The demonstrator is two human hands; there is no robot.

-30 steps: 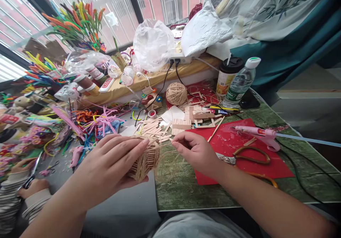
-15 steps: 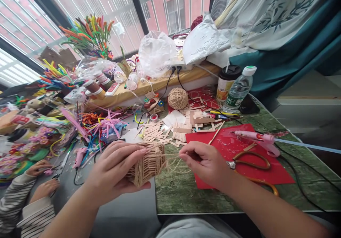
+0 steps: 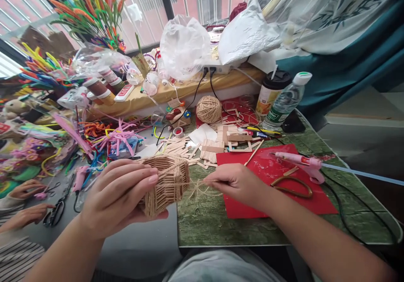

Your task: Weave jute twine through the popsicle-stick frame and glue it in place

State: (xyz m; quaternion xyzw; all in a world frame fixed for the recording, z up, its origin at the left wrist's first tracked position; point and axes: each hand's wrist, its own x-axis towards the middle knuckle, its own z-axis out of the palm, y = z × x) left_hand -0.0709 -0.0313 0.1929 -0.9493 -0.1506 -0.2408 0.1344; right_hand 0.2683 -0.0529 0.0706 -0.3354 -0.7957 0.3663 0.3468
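The stickwork (image 3: 172, 187) is tan, the sheet (image 3: 249, 206) red, the sleeve (image 3: 23, 254) striped.

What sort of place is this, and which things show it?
Probably a craft workspace, though whether at home or in a workshop I can't tell: a glue gun on a red sheet, loose wooden sticks and a ball of twine.

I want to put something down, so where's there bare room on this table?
There's a bare patch of green mat between the red sheet and gray cover, and the gray bordering it looks bare too. It's crowded around the wooden sticks and twine ball, and leftward among pipe cleaners.
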